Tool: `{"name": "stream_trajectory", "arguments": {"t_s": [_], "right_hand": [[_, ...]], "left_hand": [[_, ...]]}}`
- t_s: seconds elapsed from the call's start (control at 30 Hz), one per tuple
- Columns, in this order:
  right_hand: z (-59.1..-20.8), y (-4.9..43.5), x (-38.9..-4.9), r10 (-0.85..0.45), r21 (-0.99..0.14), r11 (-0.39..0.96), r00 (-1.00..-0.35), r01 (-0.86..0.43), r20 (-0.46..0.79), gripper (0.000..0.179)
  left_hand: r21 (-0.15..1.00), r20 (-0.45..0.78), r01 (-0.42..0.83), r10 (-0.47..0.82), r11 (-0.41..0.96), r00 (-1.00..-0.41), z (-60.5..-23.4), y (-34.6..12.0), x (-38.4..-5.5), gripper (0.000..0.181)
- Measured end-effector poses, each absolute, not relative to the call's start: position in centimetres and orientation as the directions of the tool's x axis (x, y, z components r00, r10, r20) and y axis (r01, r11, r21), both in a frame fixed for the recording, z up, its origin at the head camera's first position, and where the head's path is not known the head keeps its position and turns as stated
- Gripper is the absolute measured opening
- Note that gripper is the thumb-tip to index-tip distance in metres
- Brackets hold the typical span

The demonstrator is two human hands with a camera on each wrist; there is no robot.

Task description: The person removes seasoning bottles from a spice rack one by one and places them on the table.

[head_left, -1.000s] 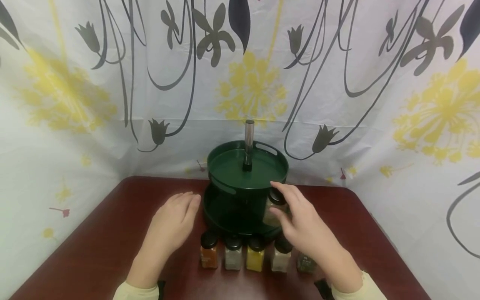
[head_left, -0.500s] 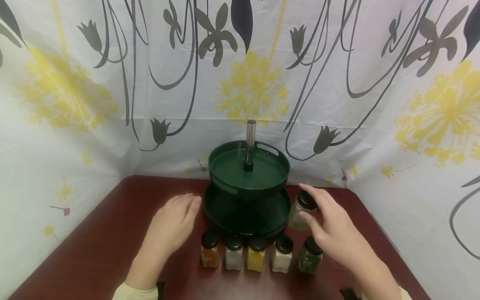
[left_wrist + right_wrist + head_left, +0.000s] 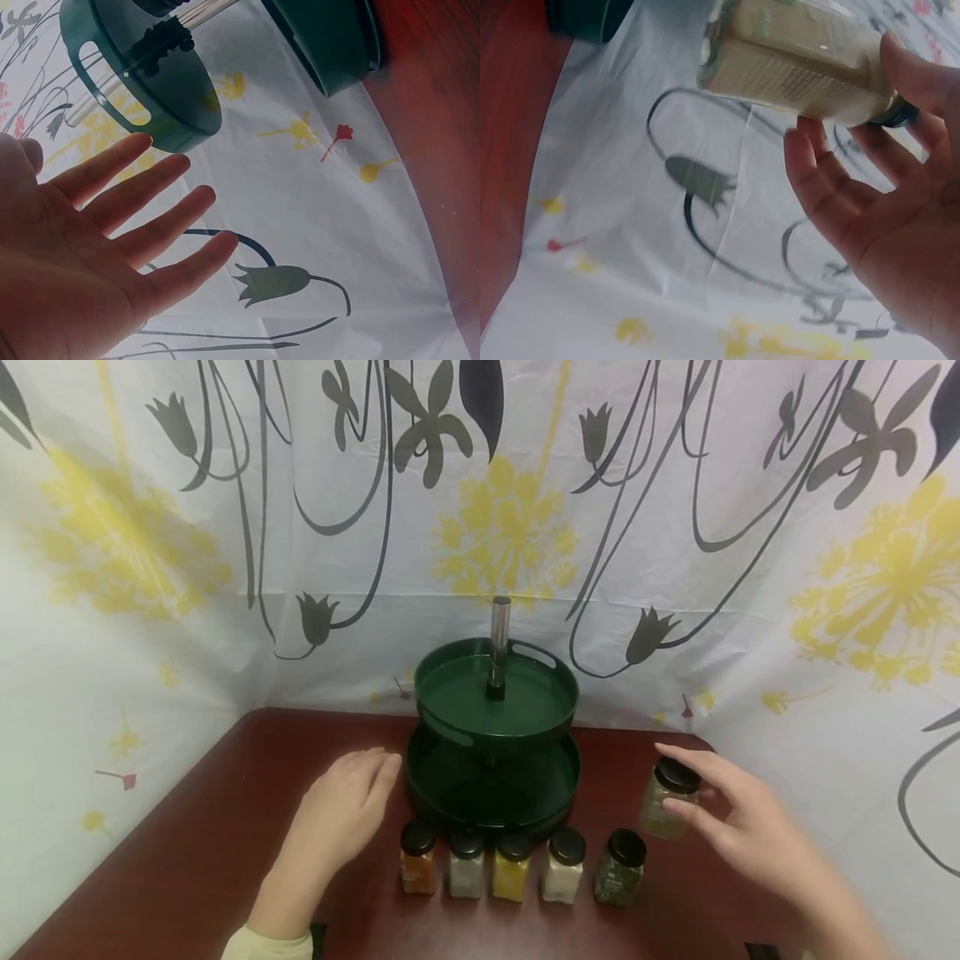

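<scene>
My right hand (image 3: 738, 822) grips a glass spice jar (image 3: 663, 806) near its black lid, right of the green two-tier turntable. In the right wrist view the same jar (image 3: 799, 64) shows greyish-tan powder inside, thumb on one side and fingers on the other. Left of the turntable, my left hand (image 3: 337, 814) hovers with nothing in it; its fingers lie extended and spread in the left wrist view. The turntable has an upper tray (image 3: 450, 693), a lower tray (image 3: 420, 793) and a metal post (image 3: 500, 631) rising from the middle.
Several black-lidded jars line up before the turntable: an orange jar (image 3: 417, 860), a grey-white jar (image 3: 467, 867), a yellow jar (image 3: 512, 868), a cream jar (image 3: 562, 867) and a dark green jar (image 3: 620, 870). A patterned curtain (image 3: 360, 560) surrounds the dark red table (image 3: 247, 827).
My right hand has carried the jar rightward, from beside the lower tray out over the table's right side. The left hand has stayed in place.
</scene>
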State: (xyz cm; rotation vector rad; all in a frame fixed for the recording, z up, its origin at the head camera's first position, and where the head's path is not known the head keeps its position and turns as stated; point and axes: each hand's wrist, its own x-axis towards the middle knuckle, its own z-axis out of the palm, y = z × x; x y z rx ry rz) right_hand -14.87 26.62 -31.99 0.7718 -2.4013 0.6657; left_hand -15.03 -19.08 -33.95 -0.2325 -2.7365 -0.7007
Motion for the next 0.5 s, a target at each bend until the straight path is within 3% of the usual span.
{"name": "stream_trajectory", "arguments": {"t_s": [0.23,0.33,0.5], "right_hand": [[-33.5,29.3,-15.2,-0.418,-0.224,0.736,-0.689,-0.639,0.592,0.082],[-34.4,30.0,-15.2,-0.447,-0.192,0.759,-0.713,-0.622,0.54,0.079],[-36.3,30.7,-15.1,-0.493,-0.281,0.74,-0.777,-0.611,0.392,0.062]], "left_hand": [[0.439,0.318,0.23,0.089,0.868,-0.944,-33.9,-18.9,-15.1,0.055],[0.441,0.306,0.228,0.093,0.868,-0.948,-33.9,-18.9,-15.1,0.054],[0.443,0.301,0.233,0.102,0.866,-0.948,-34.0,-18.7,-15.1,0.054]]}}
